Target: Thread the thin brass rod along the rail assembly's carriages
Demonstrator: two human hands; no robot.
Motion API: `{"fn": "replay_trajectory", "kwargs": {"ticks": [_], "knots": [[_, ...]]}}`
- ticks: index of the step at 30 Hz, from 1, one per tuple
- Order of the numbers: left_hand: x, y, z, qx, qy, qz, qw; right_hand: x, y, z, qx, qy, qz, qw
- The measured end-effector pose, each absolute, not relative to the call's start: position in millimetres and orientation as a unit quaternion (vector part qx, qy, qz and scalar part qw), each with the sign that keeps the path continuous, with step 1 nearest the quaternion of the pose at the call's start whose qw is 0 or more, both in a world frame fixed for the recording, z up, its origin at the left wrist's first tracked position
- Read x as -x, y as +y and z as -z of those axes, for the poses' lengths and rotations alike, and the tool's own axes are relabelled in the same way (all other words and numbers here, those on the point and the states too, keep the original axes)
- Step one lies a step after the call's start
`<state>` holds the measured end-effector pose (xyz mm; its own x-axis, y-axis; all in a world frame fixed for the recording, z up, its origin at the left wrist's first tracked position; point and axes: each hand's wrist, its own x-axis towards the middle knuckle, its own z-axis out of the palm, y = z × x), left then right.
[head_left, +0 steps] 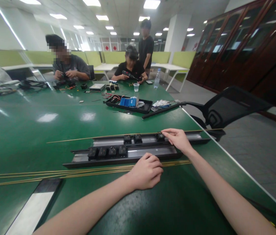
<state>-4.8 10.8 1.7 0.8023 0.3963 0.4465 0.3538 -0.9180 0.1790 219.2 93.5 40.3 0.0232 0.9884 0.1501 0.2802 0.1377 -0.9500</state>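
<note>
My right hand (177, 138) pinches a thin brass-coloured rod (91, 138) just above a black block (160, 136) in the far channel. This rod runs along the far black channel (108, 143) and sticks out past both ends. Two more black blocks (138, 138) sit together in that channel. In front lies a second black channel (150, 152) with several black blocks (102, 152) in its left half. My left hand (147, 171) rests on the table, fingers curled, over several loose brass rods (84, 172); its inside is hidden.
A flat black-and-silver bar (35, 209) lies at lower left. Beyond the channels are a black tray (142, 106), gloves (161, 104), a bottle (156, 79) and a cup (136, 86). A mesh chair (233, 104) stands right. Several people are at the far side; one holds a power tool (128, 75).
</note>
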Motion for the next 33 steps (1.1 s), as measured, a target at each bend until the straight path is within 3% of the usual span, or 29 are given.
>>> {"fn": "replay_trajectory", "kwargs": {"ticks": [33], "knots": [[5.4,10.7,-0.9,-0.946,0.197,-0.254,0.045,-227.8,97.4,-39.3,0.535,-0.600,-0.380,0.458]]}}
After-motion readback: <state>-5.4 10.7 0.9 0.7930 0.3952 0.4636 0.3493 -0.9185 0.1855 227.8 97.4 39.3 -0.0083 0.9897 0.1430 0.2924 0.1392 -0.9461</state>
